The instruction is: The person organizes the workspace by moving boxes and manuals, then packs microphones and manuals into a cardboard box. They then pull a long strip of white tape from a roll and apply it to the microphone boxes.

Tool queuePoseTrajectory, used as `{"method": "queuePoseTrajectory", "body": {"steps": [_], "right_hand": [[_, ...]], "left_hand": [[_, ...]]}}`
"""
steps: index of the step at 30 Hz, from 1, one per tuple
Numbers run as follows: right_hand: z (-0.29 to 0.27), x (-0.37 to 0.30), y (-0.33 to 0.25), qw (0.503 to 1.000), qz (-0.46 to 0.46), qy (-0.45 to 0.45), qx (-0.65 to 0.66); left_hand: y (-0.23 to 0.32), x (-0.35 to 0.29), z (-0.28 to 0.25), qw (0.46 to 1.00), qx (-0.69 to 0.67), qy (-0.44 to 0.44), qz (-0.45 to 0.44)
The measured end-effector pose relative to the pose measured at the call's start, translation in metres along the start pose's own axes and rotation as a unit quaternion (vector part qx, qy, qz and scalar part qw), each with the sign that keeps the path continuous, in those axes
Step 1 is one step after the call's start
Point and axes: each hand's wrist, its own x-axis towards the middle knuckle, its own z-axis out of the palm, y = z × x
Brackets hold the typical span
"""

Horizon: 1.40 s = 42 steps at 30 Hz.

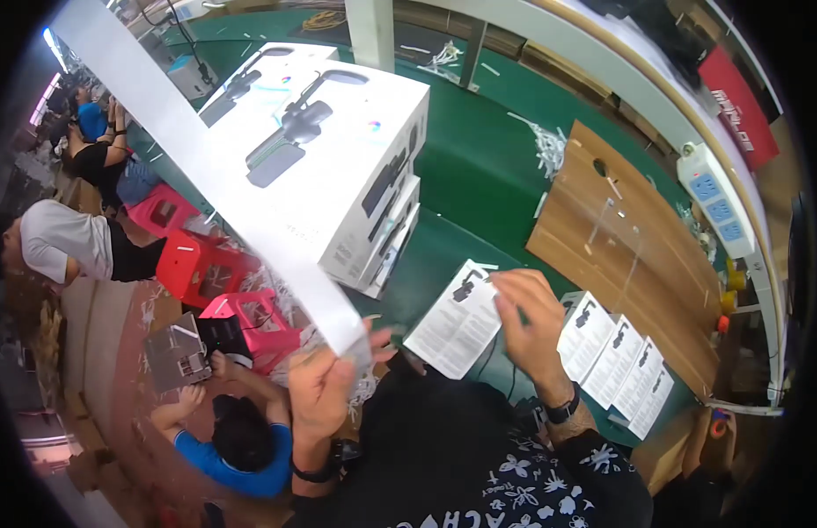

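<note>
A flat white box (455, 330), printed with a black device and small text, lies tilted on the green table in front of me. My right hand (531, 321) is at its upper right edge, fingers and thumb bent close together on the corner. To the left of the box, my left hand (325, 387) is raised with its fingers curled at the lower end of a long white strip (223, 194). This strip runs diagonally up to the far left, and its end by my fingers looks thin and partly see-through.
Large white boxes (338, 114) are stacked at the back left. Right of my right hand, several similar small boxes (619, 361) overlap in a row beside a brown board (619, 238). A power strip (716, 202) hangs at the right. A person in blue (259, 449) sits at the lower left.
</note>
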Motion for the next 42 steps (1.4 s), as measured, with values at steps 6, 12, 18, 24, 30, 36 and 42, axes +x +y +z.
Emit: {"method": "queuePoseTrajectory", "body": {"steps": [6,12,18,24,30,36,42], "right_hand": [[0.008,0.065,-0.063,0.966,-0.235,-0.053,0.096],[0.012,0.083,-0.077,0.936,-0.320,-0.128,0.068],[0.015,0.097,-0.075,0.906,-0.362,-0.209,0.067],[0.008,0.100,-0.082,0.879,-0.385,-0.278,0.039],[0.013,0.098,-0.066,0.911,-0.308,-0.252,0.106],[0.006,0.080,-0.057,0.953,-0.244,-0.114,0.138],[0.015,0.073,-0.058,0.941,-0.278,-0.156,0.115]], "left_hand": [[0.013,0.012,0.008,0.986,0.152,0.013,0.071],[0.026,0.010,0.006,0.980,0.182,0.039,0.067],[0.036,0.014,-0.001,0.970,0.228,-0.048,0.069],[0.038,0.012,-0.008,0.940,0.300,-0.121,0.104],[0.028,0.013,0.001,0.950,0.270,-0.106,0.114],[0.024,0.016,0.004,0.979,0.187,-0.077,-0.020],[0.025,0.022,0.004,0.985,0.147,-0.087,-0.035]]}}
